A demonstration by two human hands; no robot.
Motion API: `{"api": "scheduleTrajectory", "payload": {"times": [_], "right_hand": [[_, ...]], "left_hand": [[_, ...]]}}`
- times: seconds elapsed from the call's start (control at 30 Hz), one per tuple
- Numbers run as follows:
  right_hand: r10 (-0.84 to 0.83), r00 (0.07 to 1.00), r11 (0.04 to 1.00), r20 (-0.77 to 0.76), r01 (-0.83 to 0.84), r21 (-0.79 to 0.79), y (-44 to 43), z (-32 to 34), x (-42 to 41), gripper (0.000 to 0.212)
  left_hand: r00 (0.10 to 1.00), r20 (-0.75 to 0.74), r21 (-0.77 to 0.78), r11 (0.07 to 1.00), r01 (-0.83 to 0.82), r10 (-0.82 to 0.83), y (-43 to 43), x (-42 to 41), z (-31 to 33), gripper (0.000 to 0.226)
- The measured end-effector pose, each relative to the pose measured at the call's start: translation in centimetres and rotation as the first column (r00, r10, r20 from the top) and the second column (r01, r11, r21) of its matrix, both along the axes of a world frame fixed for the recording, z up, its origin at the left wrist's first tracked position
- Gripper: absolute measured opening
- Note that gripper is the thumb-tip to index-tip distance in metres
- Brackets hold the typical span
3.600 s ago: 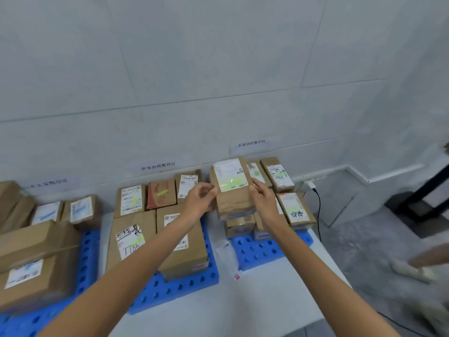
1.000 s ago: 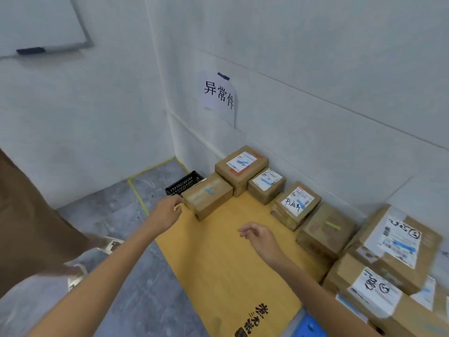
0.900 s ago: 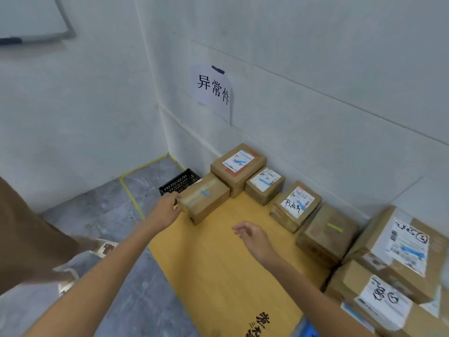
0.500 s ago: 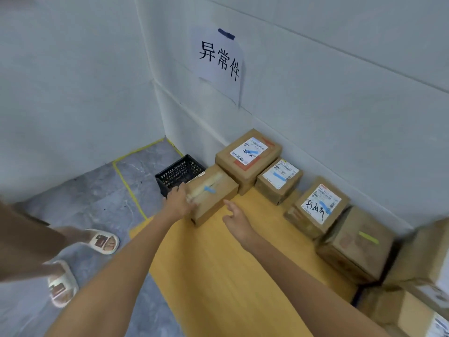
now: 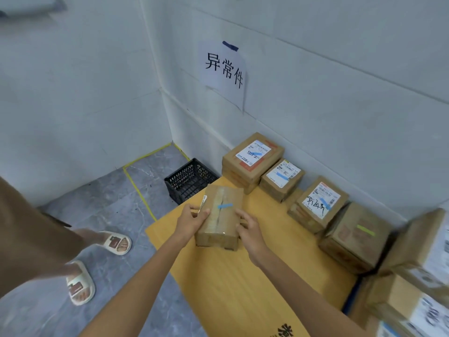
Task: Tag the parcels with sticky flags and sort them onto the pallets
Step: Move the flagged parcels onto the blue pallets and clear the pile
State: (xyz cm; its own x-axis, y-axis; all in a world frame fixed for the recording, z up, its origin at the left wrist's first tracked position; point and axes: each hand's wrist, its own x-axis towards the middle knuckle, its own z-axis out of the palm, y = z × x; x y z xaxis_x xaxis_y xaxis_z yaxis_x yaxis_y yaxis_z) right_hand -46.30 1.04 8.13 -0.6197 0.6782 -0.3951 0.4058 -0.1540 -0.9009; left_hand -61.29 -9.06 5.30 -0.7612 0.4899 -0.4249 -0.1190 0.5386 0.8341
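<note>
Both hands grasp a taped box (image 5: 220,216) with a blue flag (image 5: 225,205), left hand (image 5: 192,221) and right hand (image 5: 250,231) on opposite sides, above the yellow board (image 5: 243,283).

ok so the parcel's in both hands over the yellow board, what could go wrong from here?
1. The parcel, gripped by the left hand and right hand, is near the edge of the yellow board, by the black crate. Set down there, it might tip off.
2. Its blue flag lies across the taped seam and may peel under handling.
</note>
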Motion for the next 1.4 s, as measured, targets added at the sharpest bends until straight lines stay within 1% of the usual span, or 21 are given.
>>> {"api": "scheduleTrajectory", "payload": {"times": [0.07,0.13,0.2,0.33,0.5,0.57,0.7,0.77,0.83,0.93,1.0,1.1,1.2,1.3,1.4], "right_hand": [[0.002,0.999,0.995,-0.054,0.003,0.095,0.2,2.7,1.3,0.042],[-0.012,0.994,0.986,-0.109,0.029,0.163,0.7,5.4,3.1,0.040],[-0.042,0.985,0.975,-0.168,0.077,0.207,1.3,8.3,5.5,0.040],[-0.108,0.950,0.925,-0.294,0.204,0.321,2.5,13.6,11.8,0.041],[-0.256,0.890,0.848,-0.376,0.394,0.355,4.6,19.0,21.6,0.039],[-0.310,0.863,0.815,-0.400,0.457,0.355,5.5,20.2,26.0,0.037],[-0.456,0.783,0.747,-0.423,0.595,0.295,7.2,21.4,35.0,0.035],[-0.525,0.725,0.709,-0.446,0.662,0.242,8.1,21.6,39.2,0.036],[-0.591,0.688,0.675,-0.420,0.708,0.208,9.2,21.3,43.1,0.036],[-0.699,0.626,0.623,-0.346,0.770,0.134,11.3,20.2,48.1,0.035],[-0.750,0.602,0.609,-0.273,0.790,0.071,12.7,19.3,50.2,0.032],[-0.769,0.627,0.631,-0.125,0.776,0.008,14.6,17.6,51.9,0.026],[-0.742,0.670,0.670,-0.015,0.742,-0.023,16.4,15.4,52.7,0.031],[-0.715,0.699,0.697,0.018,0.715,-0.055,17.7,13.3,53.0,0.032],[-0.720,0.693,0.692,0.025,0.721,-0.042,18.8,11.2,53.0,0.040]], "left_hand": [[0.999,-0.026,0.062,0.997,0.035,-0.033,0.6,1.3,3.0,0.037],[0.993,-0.100,0.121,0.990,0.072,-0.060,1.5,2.4,6.5,0.037],[0.982,-0.169,0.174,0.979,0.110,-0.080,2.7,3.8,10.1,0.035],[0.960,-0.222,0.294,0.926,0.235,-0.173,5.9,8.6,16.9,0.037],[0.928,-0.225,0.400,0.840,0.367,-0.298,10.7,17.7,22.5,0.017],[0.912,-0.203,0.432,0.803,0.410,-0.356,12.4,22.0,23.8,0.017],[0.851,-0.213,0.432,0.735,0.522,-0.479,15.9,30.8,24.8,0.016],[0.812,-0.211,0.406,0.706,0.580,-0.545,17.7,35.0,24.8,0.019],[0.756,-0.222,0.350,0.673,0.651,-0.616,19.5,39.1,24.7,0.028],[0.641,-0.241,0.230,0.599,0.767,-0.729,22.1,44.8,23.6,0.039],[0.577,-0.276,0.133,0.564,0.815,-0.769,23.7,47.7,22.1,0.041],[0.522,-0.293,0.015,0.542,0.840,-0.801,25.3,50.6,19.9,0.039],[0.507,-0.292,-0.079,0.548,0.832,-0.811,26.6,51.7,17.9,0.033],[0.491,-0.304,-0.153,0.550,0.821,-0.817,27.5,51.9,16.5,0.035],[0.415,-0.314,-0.252,0.496,0.831,-0.854,28.2,51.8,15.1,0.031]]}}
